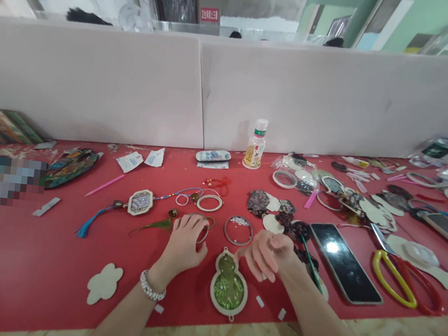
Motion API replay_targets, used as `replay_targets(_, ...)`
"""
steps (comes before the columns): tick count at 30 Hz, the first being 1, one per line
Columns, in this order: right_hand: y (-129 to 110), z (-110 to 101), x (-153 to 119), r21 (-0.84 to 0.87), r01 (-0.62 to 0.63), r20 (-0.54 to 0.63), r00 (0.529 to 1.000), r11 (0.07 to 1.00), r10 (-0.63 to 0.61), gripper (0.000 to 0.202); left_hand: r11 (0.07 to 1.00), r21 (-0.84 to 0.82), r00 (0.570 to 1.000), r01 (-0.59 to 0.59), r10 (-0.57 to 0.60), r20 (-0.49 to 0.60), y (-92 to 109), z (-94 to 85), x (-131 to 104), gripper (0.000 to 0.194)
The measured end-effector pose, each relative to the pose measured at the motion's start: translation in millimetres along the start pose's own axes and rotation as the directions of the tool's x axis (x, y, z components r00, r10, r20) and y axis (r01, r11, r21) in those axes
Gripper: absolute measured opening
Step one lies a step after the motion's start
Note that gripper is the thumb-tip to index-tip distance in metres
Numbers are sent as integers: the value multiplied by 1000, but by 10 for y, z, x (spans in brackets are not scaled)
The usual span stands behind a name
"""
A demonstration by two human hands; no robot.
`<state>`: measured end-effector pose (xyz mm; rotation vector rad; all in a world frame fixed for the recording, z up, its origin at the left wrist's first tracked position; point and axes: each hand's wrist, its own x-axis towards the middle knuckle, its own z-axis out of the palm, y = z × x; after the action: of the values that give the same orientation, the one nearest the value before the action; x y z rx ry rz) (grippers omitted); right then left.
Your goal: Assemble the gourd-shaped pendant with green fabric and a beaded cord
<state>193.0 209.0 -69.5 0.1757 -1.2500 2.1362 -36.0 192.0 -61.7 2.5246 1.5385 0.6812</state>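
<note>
My left hand (186, 239) is bent over a thin round ring (213, 223), its fingers and thumb at the ring's edge. My right hand (265, 253) has its palm partly turned up, the fingers loosely curved and apart, with nothing clear in them. Between the hands, a gourd-shaped pale frame (213, 291) with a glittery green filling lies flat. Just above it is another ring (237, 243) with small white beads (239, 221) inside. Left of my left hand are a green tassel (157, 225) and a framed pendant (140, 202) with a blue tassel (92, 221).
A phone (346, 263) and scissors (395, 279) lie right. Behind are a bottle (254, 144), tape roll (284, 180) and dark and pale craft pieces (274, 224). A flower-shaped piece (104, 284) and pink pen (104, 184) lie left. A white partition (136, 88) borders the red table.
</note>
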Motion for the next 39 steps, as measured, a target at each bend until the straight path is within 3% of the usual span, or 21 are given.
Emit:
replay_targets(3, 7, -40, 2, -30, 59, 114, 992, 998, -55, 49, 999, 47, 1000, 5, -5, -2, -17, -1, -5, 41)
replay_targets(5, -14, -60, -29, -93, 42, 94, 995, 995, -33, 54, 997, 76, 1000, 5, -5, -4, -40, 7, -8, 32)
replay_targets(8, -49, -67, -76, -209, -109, -169, 983, 972, 74, 53, 994, 107, 1000, -12, 12, -3, -76, 28, -4, 14)
replay_targets(10, -43, -54, -64, -286, -202, -396, 915, 937, 77, 46, 995, 95, 999, -18, 20, -25, -96, 48, 6, 6)
replay_targets(12, -2, -25, -11, -429, -265, -543, 839, 863, -13, 37, 999, 42, 996, -5, 8, -90, -109, 72, 18, 5)
replay_targets(14, 64, 18, 60, -665, -320, -572, 799, 675, -186, 28, 999, -45, 986, 10, -17, -166, -113, 95, 26, 7)
replay_targets(15, 101, 43, 93, -783, -346, -540, 790, 518, -290, 29, 996, -90, 980, 10, -28, -198, -111, 105, 26, 9)
replay_targets(17, 168, 90, 144, -902, -366, -430, 812, 231, -394, 37, 987, -160, 971, -5, -33, -235, -101, 122, 16, 12)
replay_targets(18, 196, 108, 161, -921, -365, -389, 831, 137, -398, 42, 983, -183, 970, -22, -24, -242, -92, 131, 7, 13)
replay_targets(22, 263, 122, 176, -939, -341, -307, 898, -55, -315, 53, 969, -230, 975, -84, 33, -220, -61, 179, -34, 20)
replay_targets(26, 275, 112, 159, -923, -365, -323, 906, -118, -274, 50, 939, -327, 986, -105, 55, -159, -49, 235, -66, 28)
replay_targets(30, 280, 116, 158, -912, -396, -349, 888, -111, -299, 56, 923, -372, 995, -102, 87, -57, -25, 261, -80, 47)
replay_targets(32, 299, 100, 165, -907, -411, -358, 866, -89, -349, 58, 918, -383, 995, -102, 99, -28, -10, 268, -78, 46)
replay_targets(35, 343, 58, 166, -912, -404, -336, 832, -67, -442, 44, 896, -429, 993, -114, 97, -62, -1, 287, -71, 35)
replay_targets(39, 378, 48, 156, -933, -353, -270, 820, -74, -505, 35, 880, -462, 987, -107, 39, -155, -9, 315, -70, 21)
